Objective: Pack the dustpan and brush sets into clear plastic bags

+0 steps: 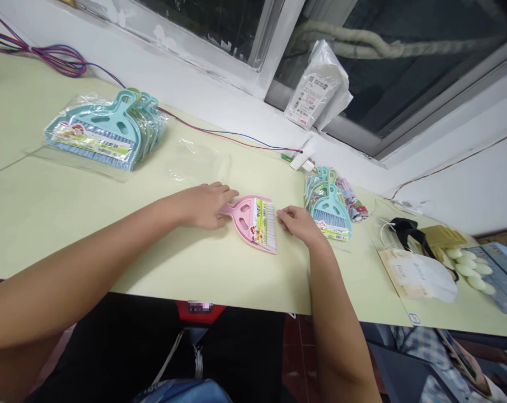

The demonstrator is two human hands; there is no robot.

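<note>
A pink dustpan (242, 219) lies flat on the pale yellow table, its handle to the left. A small brush with pale bristles (271, 226) is nested in it, under a printed label band (259, 221). My left hand (209, 206) is closed over the handle end. Just right of the bristles, my right hand (297, 223) has its fingers curled and apart from the dustpan; whether they hold anything is hidden. A clear plastic bag (197, 161) lies flat behind my left hand.
Bagged blue dustpan sets (94, 131) are stacked at the left, with more sets (331, 210) at the right. A red-blue cable (232, 137) runs along the wall. A plastic-wrapped package (316, 92) leans at the window. Far right are a paper packet (404, 274) and pale egg-shaped things (467, 266).
</note>
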